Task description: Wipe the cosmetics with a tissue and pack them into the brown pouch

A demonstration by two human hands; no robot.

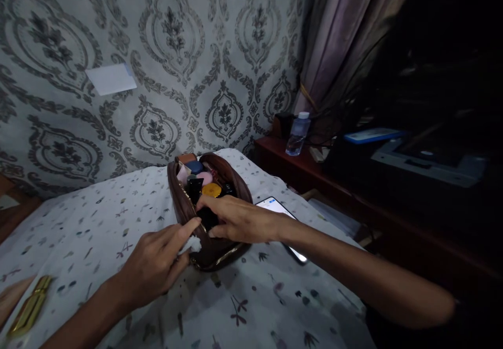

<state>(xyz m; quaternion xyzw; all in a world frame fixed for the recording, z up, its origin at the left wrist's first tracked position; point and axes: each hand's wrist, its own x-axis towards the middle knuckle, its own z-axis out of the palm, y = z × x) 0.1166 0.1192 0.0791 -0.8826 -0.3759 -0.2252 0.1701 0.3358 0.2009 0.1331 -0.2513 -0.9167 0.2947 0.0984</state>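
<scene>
An unzipped brown bag [183,207] lies on the patterned bedsheet, filled with several small items, among them a round yellow item [211,189], a pink one [204,177] and a dark blue one [194,167]. My right hand [239,218] reaches into the front part of the bag, thumb and fingers apart, with its fingertips partly hidden inside. At the bag's near left edge, my left hand [159,257] is closed on a crumpled white tissue [191,244], its index finger against the bag's side.
A lit phone [296,253] lies right of the bag, partly under my right forearm. A gold item [31,307] lies at the lower left. A clear bottle [298,134] stands on the dark red table [271,147]. White paper [111,79] is against the wall.
</scene>
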